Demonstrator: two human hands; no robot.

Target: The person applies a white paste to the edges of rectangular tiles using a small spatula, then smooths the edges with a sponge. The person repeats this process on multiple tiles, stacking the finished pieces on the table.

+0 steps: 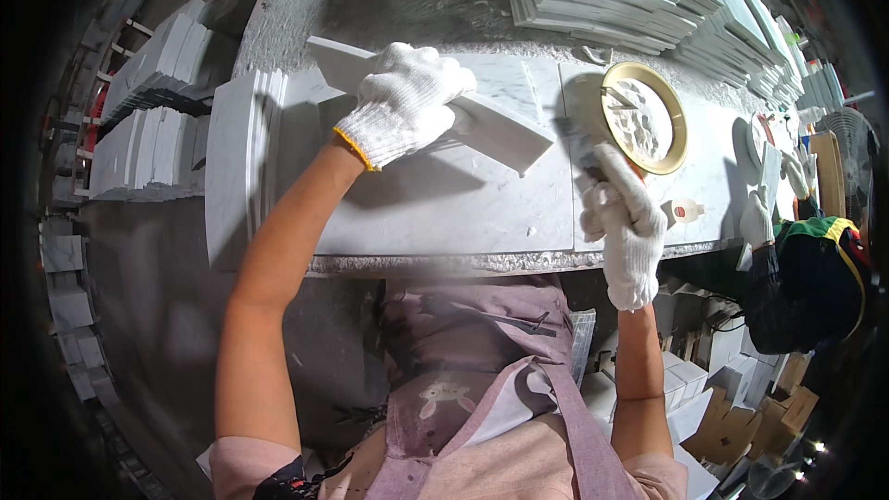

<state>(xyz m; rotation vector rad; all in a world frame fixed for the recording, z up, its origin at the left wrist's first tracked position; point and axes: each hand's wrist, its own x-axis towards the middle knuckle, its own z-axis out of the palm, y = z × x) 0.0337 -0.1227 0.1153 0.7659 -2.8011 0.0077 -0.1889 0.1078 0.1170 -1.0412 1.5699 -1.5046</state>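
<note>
My left hand (407, 97), in a white knit glove with a yellow cuff, grips a white marble tile (505, 134) by its long edge. The tile stands tilted above a larger marble slab (398, 213) on the bench, casting a shadow over it. My right hand (630, 231), also gloved, is closed at the near rim of a round cream bowl (674, 143). A bit of an orange-handled tool (637, 169) shows by its stretched forefinger; the rest is hidden. The bowl holds whitish paste (648, 120), with a thin blade-like piece (619, 98) in it.
Marble tiles (611, 0) are stacked at the back right, others (245, 148) at the bench's left end. More tiles (153, 153) stand far left. A small bottle (685, 211) lies right of my right hand. A co-worker (815, 278) works at the right.
</note>
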